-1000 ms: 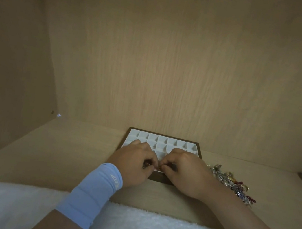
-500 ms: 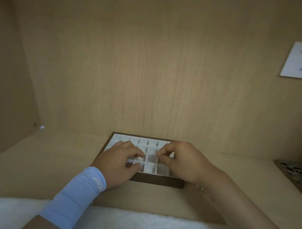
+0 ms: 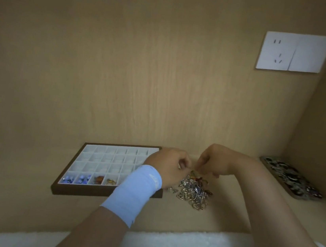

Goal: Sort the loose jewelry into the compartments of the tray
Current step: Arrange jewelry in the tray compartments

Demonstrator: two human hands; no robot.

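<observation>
- Left hand [image 3: 167,168], pale blue wrist sleeve [image 3: 134,192], fingers curled over the jewelry pile [image 3: 193,191]; what it grips, cannot tell.
- Right hand [image 3: 213,161] pinching, fingertips at top of pile; item unclear.
- Pile on table [image 3: 15,182], just right of compartment tray [image 3: 105,193].
- Tray's near row: four left cells hold pieces.

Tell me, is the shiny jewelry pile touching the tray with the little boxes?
Apart. The head view shows bare wooden shelf between the jewelry pile and the tray; its right end is partly hidden by the left hand.
</observation>
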